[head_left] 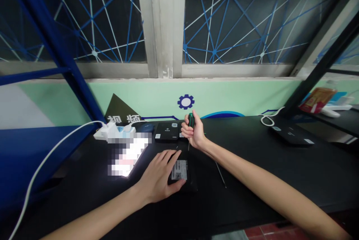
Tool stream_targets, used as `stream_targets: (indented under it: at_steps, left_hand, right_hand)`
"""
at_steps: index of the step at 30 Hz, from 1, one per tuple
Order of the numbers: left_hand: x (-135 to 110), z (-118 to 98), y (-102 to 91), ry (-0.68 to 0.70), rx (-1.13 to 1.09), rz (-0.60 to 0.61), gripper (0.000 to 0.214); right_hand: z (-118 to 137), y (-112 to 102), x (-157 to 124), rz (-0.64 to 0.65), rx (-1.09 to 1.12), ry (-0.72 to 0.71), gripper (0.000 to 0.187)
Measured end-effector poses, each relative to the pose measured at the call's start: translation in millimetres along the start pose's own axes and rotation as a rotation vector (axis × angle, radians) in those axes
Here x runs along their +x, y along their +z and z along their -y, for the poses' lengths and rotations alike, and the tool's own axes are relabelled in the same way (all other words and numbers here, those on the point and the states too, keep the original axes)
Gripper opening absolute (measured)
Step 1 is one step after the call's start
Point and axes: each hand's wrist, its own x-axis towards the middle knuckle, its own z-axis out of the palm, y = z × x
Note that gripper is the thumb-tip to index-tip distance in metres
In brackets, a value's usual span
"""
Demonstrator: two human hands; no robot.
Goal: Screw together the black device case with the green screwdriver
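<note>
My right hand (pixel 195 130) is wrapped round the green and black handle of a screwdriver (pixel 191 120), held upright. Its thin shaft points down toward the far end of a black device (pixel 192 182) lying on the table. A white printed label (pixel 179 170) shows on the device's upper face. My left hand (pixel 161 174) rests on the device's left side, thumb and fingers spread apart around the label. The screwdriver's tip is too small to make out against the dark surface.
A thin metal rod (pixel 221 174) lies right of the device, partly behind my right forearm. Left are a lit phone (pixel 131 157), a power strip (pixel 112 131) with white cables and a dark mouse (pixel 147 127). Black boxes (pixel 166 132) stand behind; another flat device (pixel 291 135) lies right.
</note>
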Motion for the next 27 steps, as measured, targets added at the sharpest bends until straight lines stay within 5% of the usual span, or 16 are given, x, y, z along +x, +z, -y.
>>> stream_targets:
  at_steps: [8,14,27]
  left_hand:
    - [1.3,1.7,-2.3,-0.01,-0.037,0.05,0.082]
    - [0.0,4.0,-3.3,-0.012,-0.057,0.083,0.105]
    - [-4.4,3.8,-3.2,0.051,-0.082,-0.024,0.112]
  right_hand:
    - [-7.5,-10.0,9.2,-0.192,0.028,0.012,0.046]
    - [-9.8,-19.2,15.0,-0.202,0.123,0.077,0.042]
    - [-6.8,-20.9,15.1,-0.391,0.244,0.313,0.043]
